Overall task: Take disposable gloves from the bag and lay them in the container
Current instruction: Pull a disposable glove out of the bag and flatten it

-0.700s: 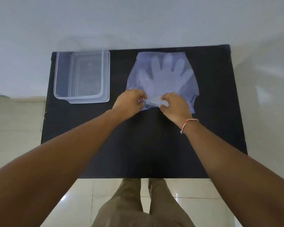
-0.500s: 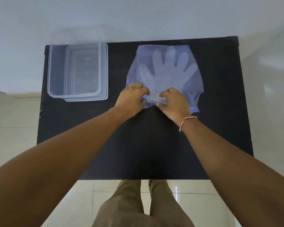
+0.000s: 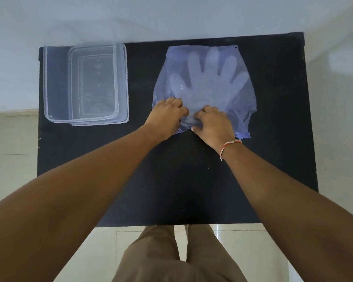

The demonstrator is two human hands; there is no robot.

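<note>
Both hands nudged farther onto bag [image 3: 240, 102], left hand [image 3: 165, 117], right hand [image 3: 213, 124] pinching its mouth, no legible writing

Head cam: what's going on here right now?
A person stands at a black table with both hands on the near edge of a translucent bluish plastic bag that holds clear disposable gloves. The left hand and right hand pinch the bag's near edge, apparently working it open. No glove is out yet. The clear rectangular plastic container sits apart to the left, with nothing visible inside.
</note>
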